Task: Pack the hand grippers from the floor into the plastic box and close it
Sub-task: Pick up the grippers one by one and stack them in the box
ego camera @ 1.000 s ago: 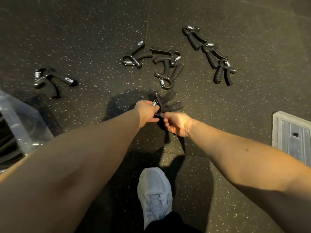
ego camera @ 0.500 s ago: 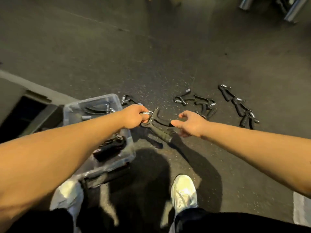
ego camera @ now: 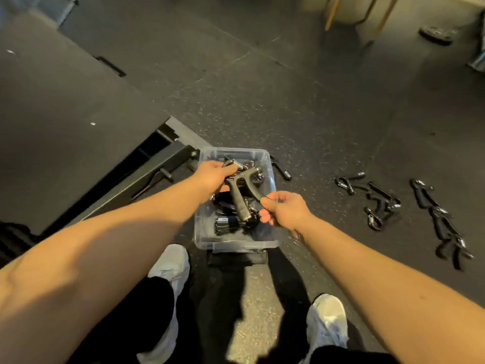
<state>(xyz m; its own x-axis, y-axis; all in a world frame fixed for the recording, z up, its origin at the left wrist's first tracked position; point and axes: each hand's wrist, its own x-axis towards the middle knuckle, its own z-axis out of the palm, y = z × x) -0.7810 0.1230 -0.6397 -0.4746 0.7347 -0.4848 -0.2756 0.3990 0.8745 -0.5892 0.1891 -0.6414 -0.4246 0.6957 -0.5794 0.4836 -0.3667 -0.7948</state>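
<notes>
dark rubber floor (ego camera: 301, 114) fills most of the view. a black low platform (ego camera: 65, 109) takes the left side, its edge just beside the plastic box (ego camera: 236, 245). the box sits open on the floor just ahead of our white shoes (ego camera: 170, 264), with several grippers piled inside. to the right, well apart from the box, a cluster of loose grippers (ego camera: 378, 203) and a further row (ego camera: 441, 222) lie on the floor. one single gripper (ego camera: 280, 170) lies just beside the box's right wall.

over the box we hold one hand gripper (ego camera: 237, 197): left hand (ego camera: 212, 176) curled round its spring end, right hand (ego camera: 286, 210) pinching the tip of one handle. the hand gripper and left hand hide part of the pile beneath.

vs. 0.5 s ago: the hand gripper was over the floor right of the box, with the right hand spread beside it. now it is above the box, held at both ends.
</notes>
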